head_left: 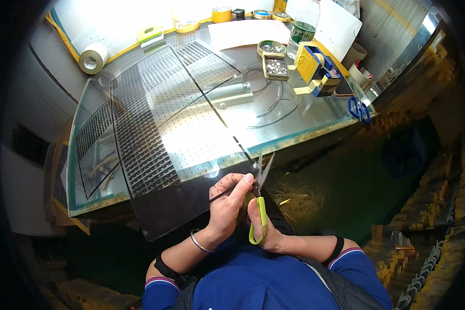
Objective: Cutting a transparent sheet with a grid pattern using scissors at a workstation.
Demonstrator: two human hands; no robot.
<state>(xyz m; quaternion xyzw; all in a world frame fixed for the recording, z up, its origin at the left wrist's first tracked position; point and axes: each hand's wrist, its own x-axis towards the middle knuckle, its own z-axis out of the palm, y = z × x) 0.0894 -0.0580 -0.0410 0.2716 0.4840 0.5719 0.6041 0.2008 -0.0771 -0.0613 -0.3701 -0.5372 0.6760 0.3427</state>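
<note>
by glass table (287, 126), left hand (226, 209) pinching film (163, 121), scissors (262, 208) just beside, clasped in right hand (275, 230)

Glass-topped table (323, 111). On it: lg patterned film (139, 121), L to ctr, overhanging front edge; blue-handled scissors (365, 112) at R edge; yellow/blue tape dispenser (309, 63); two sm tins (277, 67) w/ tiny bits, just L of dispenser; clear bottle (301, 33) w/ green label behind; pale sheet (245, 34) at back.

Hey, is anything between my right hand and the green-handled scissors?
Nothing visible: your right hand grips the scissors by the handle. Your left hand is close beside them, near the open blades.
</note>
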